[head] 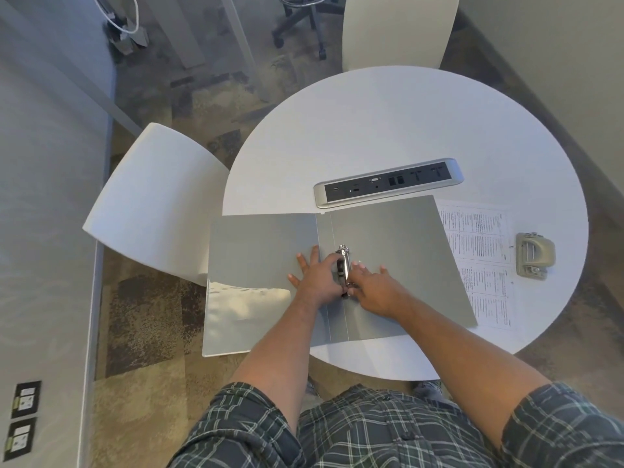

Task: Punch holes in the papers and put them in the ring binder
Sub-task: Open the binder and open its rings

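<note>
A grey ring binder [398, 231] lies open on the round white table [388, 123], its left cover hanging over the table's edge. The metal ring mechanism [344, 255] stands at the spine. My left hand [314, 275] holds the rings from the left with thumb and forefinger, its other fingers spread on the cover. From the right, my right hand [374, 288] grips the same rings, and its thumb meets the left thumb at the lower ring. Printed papers [483, 258] lie partly under the right cover. A beige hole punch [533, 255] sits on them.
A silver power and data strip [388, 185] lies across the table just behind the binder. One white chair [152, 204] stands at the left and another [395, 32] at the far side. A wall runs along the right.
</note>
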A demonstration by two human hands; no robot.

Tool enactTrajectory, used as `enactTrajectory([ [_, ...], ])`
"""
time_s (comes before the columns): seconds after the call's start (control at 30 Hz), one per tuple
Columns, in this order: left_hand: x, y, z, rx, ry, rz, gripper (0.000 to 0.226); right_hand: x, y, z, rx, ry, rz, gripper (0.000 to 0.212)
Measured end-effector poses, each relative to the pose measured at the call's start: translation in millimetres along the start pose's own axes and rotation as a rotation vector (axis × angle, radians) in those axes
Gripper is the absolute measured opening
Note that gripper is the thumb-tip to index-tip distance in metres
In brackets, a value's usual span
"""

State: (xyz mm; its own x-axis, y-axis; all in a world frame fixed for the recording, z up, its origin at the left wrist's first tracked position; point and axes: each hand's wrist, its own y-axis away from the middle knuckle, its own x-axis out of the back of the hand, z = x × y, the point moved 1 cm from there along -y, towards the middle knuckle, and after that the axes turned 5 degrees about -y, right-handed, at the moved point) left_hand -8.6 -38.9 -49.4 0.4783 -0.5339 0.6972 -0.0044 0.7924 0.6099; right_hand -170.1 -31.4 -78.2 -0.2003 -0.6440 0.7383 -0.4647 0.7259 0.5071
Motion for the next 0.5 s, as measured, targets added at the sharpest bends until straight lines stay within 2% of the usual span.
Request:
enactTrajectory([
  [0.3,0.1,0.7,-2.0,-0.026,0.038,0.023,0.055,1.2,-3.8,-0.7,-0.056,0.034,0.007,0.051],
  [0.5,-9.3,1.4,-3.0,-0.024,-0.070,0.072,0.038,-2.4,-6.0,1.8,-0.066,0.026,0.010,0.054],
])
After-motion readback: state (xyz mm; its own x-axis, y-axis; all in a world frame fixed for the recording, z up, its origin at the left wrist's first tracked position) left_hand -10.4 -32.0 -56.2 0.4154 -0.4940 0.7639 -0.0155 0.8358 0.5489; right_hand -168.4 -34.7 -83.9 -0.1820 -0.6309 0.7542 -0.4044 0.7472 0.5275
